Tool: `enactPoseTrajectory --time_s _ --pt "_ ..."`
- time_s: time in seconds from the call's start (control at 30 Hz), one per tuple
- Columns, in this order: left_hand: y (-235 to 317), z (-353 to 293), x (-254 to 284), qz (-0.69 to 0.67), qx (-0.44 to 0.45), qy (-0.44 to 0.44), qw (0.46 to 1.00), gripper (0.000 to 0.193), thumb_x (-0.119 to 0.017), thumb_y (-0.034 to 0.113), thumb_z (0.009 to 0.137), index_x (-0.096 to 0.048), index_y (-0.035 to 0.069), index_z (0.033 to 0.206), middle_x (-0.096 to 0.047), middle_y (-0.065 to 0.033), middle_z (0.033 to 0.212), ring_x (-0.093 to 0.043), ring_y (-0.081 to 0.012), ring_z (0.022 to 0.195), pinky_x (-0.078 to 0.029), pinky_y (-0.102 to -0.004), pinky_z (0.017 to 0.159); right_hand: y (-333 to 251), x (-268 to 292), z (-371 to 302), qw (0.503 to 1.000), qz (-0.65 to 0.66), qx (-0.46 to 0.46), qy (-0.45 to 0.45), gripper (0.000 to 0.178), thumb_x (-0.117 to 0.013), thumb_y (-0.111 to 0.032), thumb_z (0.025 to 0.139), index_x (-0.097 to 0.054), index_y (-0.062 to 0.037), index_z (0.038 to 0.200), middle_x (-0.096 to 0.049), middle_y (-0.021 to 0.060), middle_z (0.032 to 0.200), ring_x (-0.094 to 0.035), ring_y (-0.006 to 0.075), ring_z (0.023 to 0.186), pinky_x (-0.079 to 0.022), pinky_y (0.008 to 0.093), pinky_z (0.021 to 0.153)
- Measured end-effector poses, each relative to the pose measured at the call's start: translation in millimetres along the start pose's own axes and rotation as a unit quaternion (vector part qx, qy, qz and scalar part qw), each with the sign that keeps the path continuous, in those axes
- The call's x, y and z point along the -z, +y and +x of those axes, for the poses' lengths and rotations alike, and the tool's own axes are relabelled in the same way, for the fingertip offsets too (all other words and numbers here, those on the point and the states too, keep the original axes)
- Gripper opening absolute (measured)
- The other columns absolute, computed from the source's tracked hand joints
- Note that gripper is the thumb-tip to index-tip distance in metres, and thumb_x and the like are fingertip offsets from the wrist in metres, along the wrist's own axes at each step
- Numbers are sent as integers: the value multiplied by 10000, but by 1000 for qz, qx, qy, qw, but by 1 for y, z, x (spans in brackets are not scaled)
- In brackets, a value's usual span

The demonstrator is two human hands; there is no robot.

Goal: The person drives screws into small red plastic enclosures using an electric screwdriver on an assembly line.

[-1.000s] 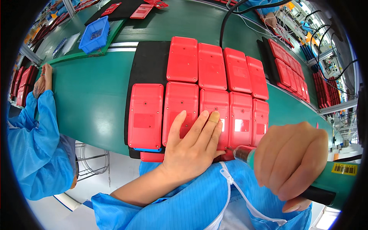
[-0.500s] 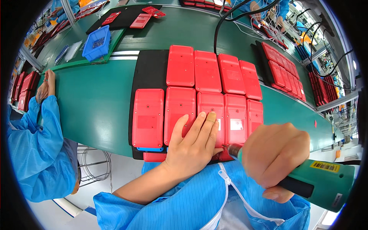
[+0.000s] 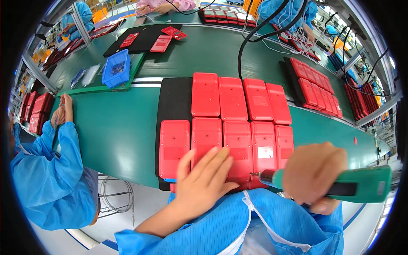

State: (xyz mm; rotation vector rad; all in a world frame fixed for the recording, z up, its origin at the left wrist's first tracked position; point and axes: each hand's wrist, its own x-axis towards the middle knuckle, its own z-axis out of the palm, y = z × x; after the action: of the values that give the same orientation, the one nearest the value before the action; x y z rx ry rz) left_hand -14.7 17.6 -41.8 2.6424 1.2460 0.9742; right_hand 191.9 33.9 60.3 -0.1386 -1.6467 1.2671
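Red plastic cases (image 3: 237, 134) lie face down in two rows on a black foam mat (image 3: 173, 100) before me, with small screw holes near their corners. My left hand (image 3: 199, 185), slightly blurred, rests with fingers spread over the lower part of the second and third cases in the near row. In my right hand (image 3: 315, 172) is a green electric screwdriver (image 3: 372, 185), held sideways with its bit pointing left. The bit's tip is by the lower edges of the third and fourth near cases; whether it touches a screw I cannot tell.
A blue bin (image 3: 115, 70) of small screws stands on a green board at the far left. More red cases (image 3: 314, 91) lie on a mat at the right. Black cables (image 3: 243, 49) hang over the bench. A co-worker's blue sleeve (image 3: 68, 148) is at the left; others sit across.
The view has tilted, so the cases appear lower. My left hand has slid left across the cases, and the screwdriver has turned nearer to level.
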Motion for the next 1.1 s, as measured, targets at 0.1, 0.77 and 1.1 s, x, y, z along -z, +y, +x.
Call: enactPoseTrajectory --time_s 0.1,0.77,1.1 --pt "-26 -24 25 41 35 35 998 581 -768 338 562 -558 64 1029 -568 -80 1093 -518 -210 1053 -238 -434 981 -26 14 8 996 71 12 -51 157 -680 -48 710 -536 -1 753 -560 77 570 -561 195 476 -502 319 460" --pt "-71 -42 24 -31 128 43 990 567 -741 317 601 -560 18 1048 -521 -135 1182 -528 -247 1007 -370 -352 844 12 -9 41 995 -26 31 91 227 -670 -165 754 -457 -88 739 -578 18 569 -570 95 441 -492 190 456" --pt "-75 -46 26 -87 103 39 990 428 -712 317 634 -620 151 1018 -482 -125 1223 -496 -261 1092 -369 -359 817 52 -29 67 994 42 -39 -91 200 -676 -169 764 -530 -37 731 -597 71 649 -614 169 546 -536 294 531"
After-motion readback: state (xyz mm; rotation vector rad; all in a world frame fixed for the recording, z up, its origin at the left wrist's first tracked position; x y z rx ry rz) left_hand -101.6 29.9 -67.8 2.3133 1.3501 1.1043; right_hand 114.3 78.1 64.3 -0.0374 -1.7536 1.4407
